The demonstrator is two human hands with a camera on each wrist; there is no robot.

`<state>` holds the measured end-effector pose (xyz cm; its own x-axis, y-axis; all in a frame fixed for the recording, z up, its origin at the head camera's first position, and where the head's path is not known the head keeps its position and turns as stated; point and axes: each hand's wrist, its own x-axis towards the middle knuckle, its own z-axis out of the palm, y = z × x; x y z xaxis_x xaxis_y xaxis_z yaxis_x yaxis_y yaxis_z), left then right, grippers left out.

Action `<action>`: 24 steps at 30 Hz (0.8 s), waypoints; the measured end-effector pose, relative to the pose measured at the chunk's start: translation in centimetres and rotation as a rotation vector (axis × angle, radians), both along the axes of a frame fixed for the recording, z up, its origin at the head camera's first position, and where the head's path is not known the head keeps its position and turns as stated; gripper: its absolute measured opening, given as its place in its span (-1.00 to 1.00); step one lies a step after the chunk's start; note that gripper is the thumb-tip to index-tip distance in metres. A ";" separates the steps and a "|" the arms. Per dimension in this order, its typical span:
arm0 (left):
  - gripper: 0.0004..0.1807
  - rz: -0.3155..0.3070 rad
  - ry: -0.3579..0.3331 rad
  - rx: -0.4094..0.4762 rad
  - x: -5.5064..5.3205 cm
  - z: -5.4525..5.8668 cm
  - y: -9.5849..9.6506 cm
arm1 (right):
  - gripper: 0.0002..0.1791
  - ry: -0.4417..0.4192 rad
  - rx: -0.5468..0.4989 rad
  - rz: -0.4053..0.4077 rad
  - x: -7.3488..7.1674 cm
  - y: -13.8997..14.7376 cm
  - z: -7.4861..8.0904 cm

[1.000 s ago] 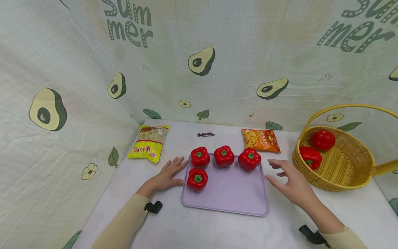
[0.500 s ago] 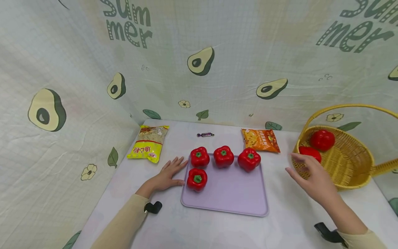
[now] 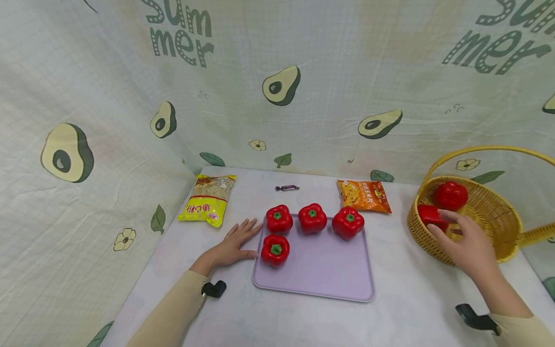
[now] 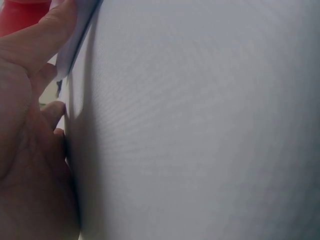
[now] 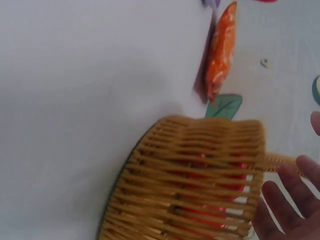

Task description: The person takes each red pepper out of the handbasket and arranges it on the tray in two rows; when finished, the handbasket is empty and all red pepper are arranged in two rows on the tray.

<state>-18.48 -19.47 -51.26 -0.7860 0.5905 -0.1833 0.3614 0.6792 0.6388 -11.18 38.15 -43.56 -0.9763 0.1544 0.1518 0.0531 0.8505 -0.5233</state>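
In the head view my right hand (image 3: 467, 243) reaches over the near rim of a yellow wicker basket (image 3: 490, 214). Its thumb and fingers are spread at a red bell pepper (image 3: 428, 215), covering part of it. Behind that lies a second red bell pepper (image 3: 451, 195). The right wrist view shows the fingers (image 5: 285, 205) loosely bent beside the basket's rim, with red showing through the weave. My left hand (image 3: 234, 245) lies flat on the table, fingertips and thumb at the left edge of a lilac tray (image 3: 325, 270). Several red bell peppers (image 3: 275, 250) stand on the tray.
A yellow pasta bag (image 3: 208, 200) lies at the back left. Near the wall are a small purple-wrapped candy (image 3: 287, 187) and an orange snack bag (image 3: 364, 195). The basket's tall handle (image 3: 490, 147) arches above it, and a printed cloth hangs behind.
My right hand has moved right from beside the tray, over the basket's rim, to the near bell pepper. The left hand and tray have stayed still.
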 end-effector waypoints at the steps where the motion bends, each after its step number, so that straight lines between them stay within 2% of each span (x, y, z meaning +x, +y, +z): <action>1: -0.04 -0.001 0.000 -0.001 0.0 0.0 0.0 | -0.25 -0.002 0.001 -0.006 -0.1 0.3 -0.1; 6: -0.04 -0.002 -0.001 -0.005 0.0 0.1 0.0 | -0.26 0.002 0.013 -0.019 -0.8 1.6 -0.5; 18: -0.03 0.001 -0.009 -0.008 -0.1 0.0 0.0 | -0.26 -0.060 0.035 -0.005 -2.5 3.0 -1.1; 24: -0.04 0.009 -0.015 -0.011 0.0 0.1 0.1 | -0.13 -0.139 0.038 -0.007 -3.7 3.2 -1.5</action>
<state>-18.43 -19.35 -51.15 -0.7881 0.5817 -0.2013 0.3460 0.6890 0.6368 -14.84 41.31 -45.05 -0.9872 0.1581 0.0210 0.1290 0.8689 -0.4779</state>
